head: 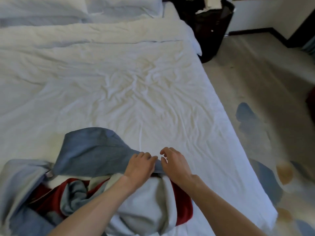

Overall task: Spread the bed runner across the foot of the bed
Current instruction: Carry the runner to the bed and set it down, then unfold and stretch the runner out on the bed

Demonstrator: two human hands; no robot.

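Note:
The bed runner (95, 150) is a bunched cloth, blue-grey on one face with red and pale grey folds, heaped at the near left of the white bed (119, 86). My left hand (139, 165) grips the blue edge of the runner, fingers curled over it. My right hand (173, 161) hovers just right of that edge, fingers loosely curled, its fingertips close to the cloth; I cannot tell whether it pinches the edge.
White pillows (76, 7) lie at the head of the bed. A dark nightstand (211, 26) stands past the bed's far right corner. Patterned carpet (259, 92) runs along the right side, beside the mattress edge (226, 116).

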